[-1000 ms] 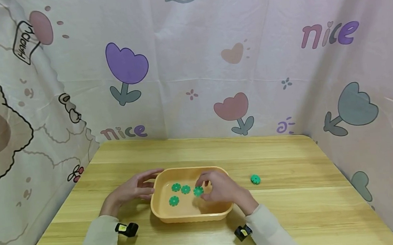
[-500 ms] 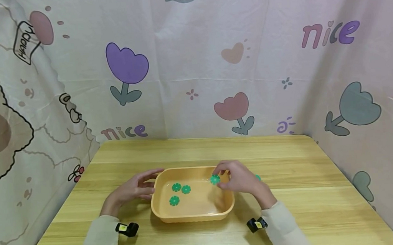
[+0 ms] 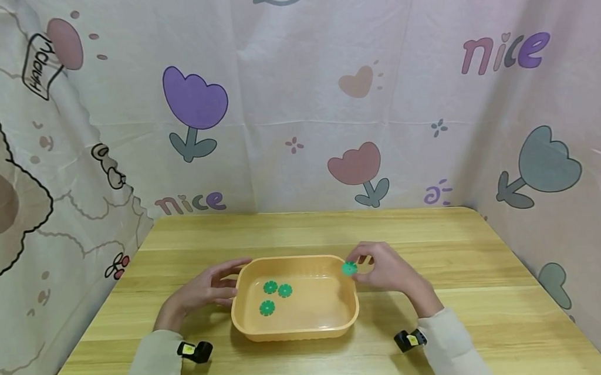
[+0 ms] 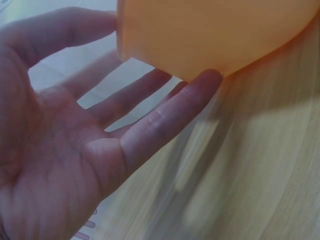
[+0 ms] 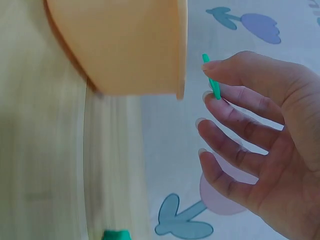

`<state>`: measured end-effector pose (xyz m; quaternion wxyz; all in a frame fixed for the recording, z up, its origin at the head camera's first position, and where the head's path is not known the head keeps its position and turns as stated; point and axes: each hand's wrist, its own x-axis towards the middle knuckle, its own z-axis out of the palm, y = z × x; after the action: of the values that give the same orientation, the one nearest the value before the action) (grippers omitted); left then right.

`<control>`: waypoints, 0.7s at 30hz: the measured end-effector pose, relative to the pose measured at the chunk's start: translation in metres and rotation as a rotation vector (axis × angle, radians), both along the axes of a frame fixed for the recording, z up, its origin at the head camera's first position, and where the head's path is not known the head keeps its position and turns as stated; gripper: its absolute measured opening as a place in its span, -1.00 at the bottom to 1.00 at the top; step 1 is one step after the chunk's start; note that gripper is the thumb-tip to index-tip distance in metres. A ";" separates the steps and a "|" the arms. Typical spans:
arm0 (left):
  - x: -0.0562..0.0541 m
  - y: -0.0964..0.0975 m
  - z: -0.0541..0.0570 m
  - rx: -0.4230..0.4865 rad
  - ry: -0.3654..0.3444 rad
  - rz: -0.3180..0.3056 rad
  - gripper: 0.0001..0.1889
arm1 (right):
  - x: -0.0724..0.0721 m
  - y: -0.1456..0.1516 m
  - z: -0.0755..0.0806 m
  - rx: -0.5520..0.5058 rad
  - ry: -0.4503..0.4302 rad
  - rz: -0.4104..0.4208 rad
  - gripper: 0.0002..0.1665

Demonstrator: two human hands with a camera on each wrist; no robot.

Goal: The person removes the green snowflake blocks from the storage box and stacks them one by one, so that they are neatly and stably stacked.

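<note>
A yellow plastic basin [image 3: 311, 328] stands on the table, with several green notched discs about. Three of them lie flat inside, among them one green disc [image 3: 267, 308] nearest the front. My left hand [image 3: 206, 289] rests against the basin's left end; in the left wrist view its fingers [image 4: 162, 117] stretch to the wall, spread and fairly straight, thumb at the rim. My right hand [image 3: 383, 266] pinches another green disc [image 3: 349, 268] between thumb and fingertips, at the basin's right rim. The right wrist view shows this pinched disc [image 5: 211, 77] edge-on, outside the basin wall [image 5: 130, 50].
A further green piece [image 5: 116, 234] sits on the table at the bottom of the right wrist view; in the head view my right hand hides it. Behind the wooden table [image 3: 304, 228] hangs a printed cloth [image 3: 281, 83]. Small black cameras [image 3: 410, 340] sit on both wrists.
My right hand has lifted a green disc from the basin's floor and carried it right, to the right rim. My left hand stays at the basin's left end.
</note>
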<state>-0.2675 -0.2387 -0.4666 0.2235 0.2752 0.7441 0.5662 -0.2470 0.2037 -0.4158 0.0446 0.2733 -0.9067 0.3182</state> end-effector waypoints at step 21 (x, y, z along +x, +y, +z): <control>0.000 0.000 0.001 0.005 -0.016 0.003 -0.22 | -0.010 0.051 -0.015 -0.017 -0.079 -0.138 -0.73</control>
<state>-0.2672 -0.2387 -0.4661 0.2280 0.2700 0.7413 0.5706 -0.2574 0.2544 -0.4312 0.0332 0.1970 -0.9217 0.3326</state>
